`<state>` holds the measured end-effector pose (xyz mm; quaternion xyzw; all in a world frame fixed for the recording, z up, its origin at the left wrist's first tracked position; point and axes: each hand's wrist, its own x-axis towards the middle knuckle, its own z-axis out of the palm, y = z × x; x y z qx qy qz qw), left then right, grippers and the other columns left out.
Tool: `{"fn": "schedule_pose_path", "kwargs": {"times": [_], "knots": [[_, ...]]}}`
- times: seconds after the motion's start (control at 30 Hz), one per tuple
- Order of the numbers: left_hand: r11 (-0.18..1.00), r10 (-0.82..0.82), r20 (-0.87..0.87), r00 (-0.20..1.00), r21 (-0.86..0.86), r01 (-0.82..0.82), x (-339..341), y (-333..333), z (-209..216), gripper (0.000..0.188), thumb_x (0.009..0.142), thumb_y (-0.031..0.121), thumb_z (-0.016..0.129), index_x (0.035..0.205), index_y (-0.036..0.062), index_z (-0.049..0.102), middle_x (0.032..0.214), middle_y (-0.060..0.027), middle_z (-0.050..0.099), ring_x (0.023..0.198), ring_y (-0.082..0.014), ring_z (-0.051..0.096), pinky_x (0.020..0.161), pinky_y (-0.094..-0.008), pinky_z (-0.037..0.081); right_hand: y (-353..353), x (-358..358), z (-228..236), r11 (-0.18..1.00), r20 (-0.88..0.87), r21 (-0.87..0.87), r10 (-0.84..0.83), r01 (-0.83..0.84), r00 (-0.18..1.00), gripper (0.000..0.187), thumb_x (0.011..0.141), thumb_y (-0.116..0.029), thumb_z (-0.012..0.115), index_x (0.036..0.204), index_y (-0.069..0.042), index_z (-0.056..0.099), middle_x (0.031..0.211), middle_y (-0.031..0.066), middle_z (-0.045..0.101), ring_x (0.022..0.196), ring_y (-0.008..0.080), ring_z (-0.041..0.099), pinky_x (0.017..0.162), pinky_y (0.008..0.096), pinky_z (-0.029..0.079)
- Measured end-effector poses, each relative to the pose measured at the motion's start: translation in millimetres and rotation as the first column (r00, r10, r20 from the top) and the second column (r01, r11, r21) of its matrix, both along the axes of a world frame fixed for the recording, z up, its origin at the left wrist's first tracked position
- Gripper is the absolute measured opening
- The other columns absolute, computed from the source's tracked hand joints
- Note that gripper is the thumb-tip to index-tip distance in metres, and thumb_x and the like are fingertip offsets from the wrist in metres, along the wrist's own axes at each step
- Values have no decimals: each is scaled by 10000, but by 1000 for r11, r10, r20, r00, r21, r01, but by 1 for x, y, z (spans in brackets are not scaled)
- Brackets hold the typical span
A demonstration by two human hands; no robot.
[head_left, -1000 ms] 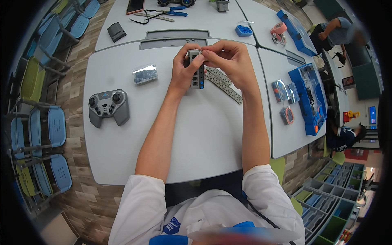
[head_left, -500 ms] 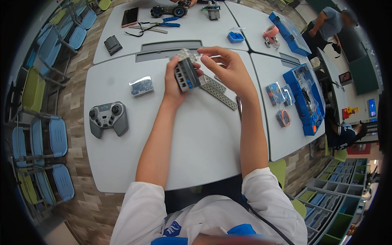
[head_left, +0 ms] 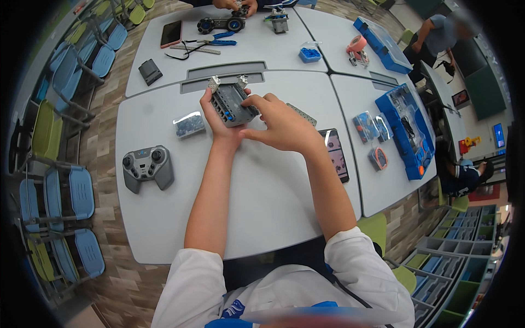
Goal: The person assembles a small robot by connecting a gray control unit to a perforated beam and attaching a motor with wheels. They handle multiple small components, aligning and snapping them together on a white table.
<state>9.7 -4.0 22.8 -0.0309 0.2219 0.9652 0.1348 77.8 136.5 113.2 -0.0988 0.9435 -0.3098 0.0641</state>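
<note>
My left hand [head_left: 223, 130] holds a grey robot control brick [head_left: 225, 102] tilted over the table. Along its left side runs a row of ports, with small blue pieces near the lower corner. Two pale grey brackets stand up from its far end. My right hand [head_left: 284, 123] has its bent fingertips against the brick's right edge, while its thumb reaches apart toward my left wrist. Beyond the right hand lies a grey perforated plate [head_left: 302, 113], partly covered by it. A phone [head_left: 335, 156] with pictures on its screen lies beside my right forearm.
A grey game controller [head_left: 147, 168] and a clear box of small parts [head_left: 188, 124] lie left. To the right stand a blue parts case [head_left: 404, 131] and small boxes. Across the table, another person's hands [head_left: 236, 5] work on a wheeled model [head_left: 221, 24], near blue-handled pliers [head_left: 219, 39].
The control brick has turned so its broad face and both brackets show, and has shifted slightly left. My right hand came down onto its edge. The phone beside my forearm shows more fully.
</note>
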Motion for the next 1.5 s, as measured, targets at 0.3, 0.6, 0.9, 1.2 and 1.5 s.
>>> {"fn": "schedule_pose_path", "kwargs": {"times": [0.3, 0.6, 0.9, 1.2, 1.5], "knots": [[1000, 24, 5, 1000, -20, -24, 2, 2, 3, 646, 1004, 646, 432, 1250, 84, 632, 1143, -170, 729, 1062, -291, 719, 919, -451, 591, 4, -1, -1, 999, -37, -35, -12, 11, 999, 529, 919, -332, 823, 1355, -81, 657, 1247, 217, 670, 1124, 380, 698, 968, 446, 563], [999, -31, -51, 998, -11, 30, 1, -1, -2, 681, 1006, 654, 448, 1327, 78, 616, 1243, -159, 701, 1136, -304, 688, 1007, -458, 550, 5, -1, 1, 999, -20, -29, -19, 18, 1000, 508, 920, -347, 814, 1339, -97, 671, 1227, 213, 684, 1126, 380, 698, 961, 451, 563], [1000, -18, -18, 1000, -12, 17, 2, 0, 0, 657, 995, 656, 456, 1274, 84, 620, 1181, -168, 712, 1092, -295, 704, 951, -463, 576, 7, -1, 0, 999, -40, -31, 3, -4, 999, 504, 922, -349, 810, 1337, -99, 671, 1236, 211, 688, 1124, 373, 707, 952, 449, 571], [999, -53, -47, 998, -7, 53, 0, -2, -4, 678, 994, 673, 466, 1291, 83, 621, 1208, -163, 712, 1105, -300, 709, 976, -450, 566, 9, -1, 0, 1000, -35, -11, 17, -17, 999, 501, 928, -347, 803, 1348, -113, 663, 1237, 204, 692, 1113, 366, 715, 944, 451, 576], [999, -47, -40, 998, -4, 47, 1, -2, -2, 671, 995, 663, 479, 1295, 79, 618, 1206, -164, 706, 1110, -307, 708, 973, -459, 568, 9, -1, 2, 1000, -23, 6, 24, -24, 999, 500, 926, -340, 803, 1342, -99, 665, 1232, 207, 698, 1118, 365, 717, 947, 451, 575]]}}
